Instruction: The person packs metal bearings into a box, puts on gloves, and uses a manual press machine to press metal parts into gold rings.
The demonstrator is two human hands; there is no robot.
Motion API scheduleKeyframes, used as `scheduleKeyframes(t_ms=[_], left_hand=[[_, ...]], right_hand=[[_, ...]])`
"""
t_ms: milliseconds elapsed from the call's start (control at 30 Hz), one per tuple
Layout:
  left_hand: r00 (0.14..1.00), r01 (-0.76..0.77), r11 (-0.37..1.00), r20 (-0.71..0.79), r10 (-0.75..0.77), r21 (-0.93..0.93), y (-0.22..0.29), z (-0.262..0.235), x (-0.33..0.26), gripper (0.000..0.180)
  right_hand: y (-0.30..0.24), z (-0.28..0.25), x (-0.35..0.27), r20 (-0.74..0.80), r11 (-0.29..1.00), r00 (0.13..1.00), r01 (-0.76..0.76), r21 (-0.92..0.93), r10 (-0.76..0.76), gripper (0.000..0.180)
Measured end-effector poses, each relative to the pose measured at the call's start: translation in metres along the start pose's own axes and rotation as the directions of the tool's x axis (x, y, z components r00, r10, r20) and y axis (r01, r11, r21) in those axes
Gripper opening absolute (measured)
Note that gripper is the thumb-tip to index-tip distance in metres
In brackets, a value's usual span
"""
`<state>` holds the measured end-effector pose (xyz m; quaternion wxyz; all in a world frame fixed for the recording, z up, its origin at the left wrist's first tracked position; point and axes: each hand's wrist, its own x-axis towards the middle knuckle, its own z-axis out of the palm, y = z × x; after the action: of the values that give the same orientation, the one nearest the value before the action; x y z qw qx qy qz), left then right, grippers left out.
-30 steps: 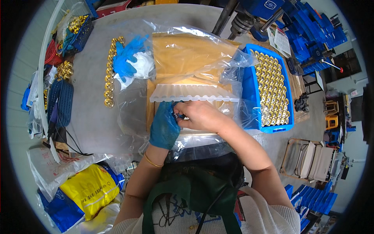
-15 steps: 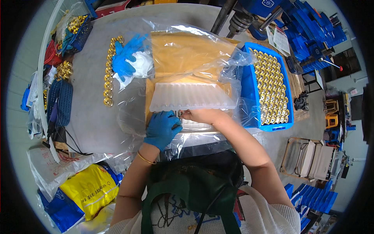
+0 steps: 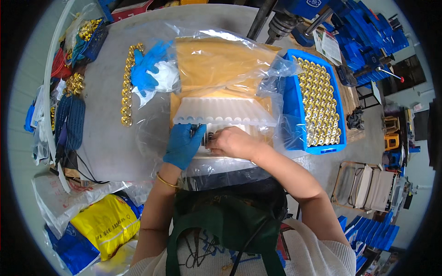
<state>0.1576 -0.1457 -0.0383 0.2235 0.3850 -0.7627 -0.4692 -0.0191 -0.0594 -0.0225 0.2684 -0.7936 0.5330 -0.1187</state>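
My left hand [image 3: 183, 145], in a blue glove, is closed on one side of a small metal part [image 3: 206, 137], silver and dark. Bare fingers of my right hand [image 3: 232, 142] pinch at the same part from the other side; much of it is hidden. Just beyond both hands, a translucent white ribbed plastic tray [image 3: 223, 109] stands tilted. It is in a cardboard box [image 3: 216, 60] lined with a clear plastic bag [image 3: 276, 71]. More pale surface shows below the tray, around my fingers.
At the right stands a blue bin [image 3: 291, 99] filled with rows of gold-rimmed round parts [image 3: 320, 101]. Left of the box lie a row of gold parts [image 3: 126, 99], a blue glove [image 3: 146, 69] and a white cloth [image 3: 168, 77]. A drill chuck [image 3: 281, 27] hangs at the back.
My left hand has shifted slightly left and its fingers have opened out around the metal part. My right hand has turned, its fingers now curled more toward the part. The tray has moved slightly.
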Motion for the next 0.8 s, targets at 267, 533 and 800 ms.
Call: scheduleKeyframes(t_ms=[267, 533, 800], left_hand=[[0.985, -0.085, 0.992, -0.155, 0.070, -0.094, 0.003, -0.001, 0.000, 0.020], [0.990, 0.025, 0.987, -0.136, -0.047, -0.158, 0.013, -0.003, -0.002, 0.012], [0.829, -0.377, 0.924, -0.420, 0.369, 0.068, 0.062, -0.048, -0.041, 0.024]], right_hand=[[0.009, -0.014, 0.007, -0.173, 0.970, 0.971, -0.126, 0.206, 0.163, 0.015], [0.021, -0.001, 0.018, -0.029, 0.936, 0.941, -0.331, 0.122, 0.337, 0.022], [-0.064, -0.116, -0.047, -0.129, 0.861, 0.954, -0.179, 0.476, 0.270, 0.017]])
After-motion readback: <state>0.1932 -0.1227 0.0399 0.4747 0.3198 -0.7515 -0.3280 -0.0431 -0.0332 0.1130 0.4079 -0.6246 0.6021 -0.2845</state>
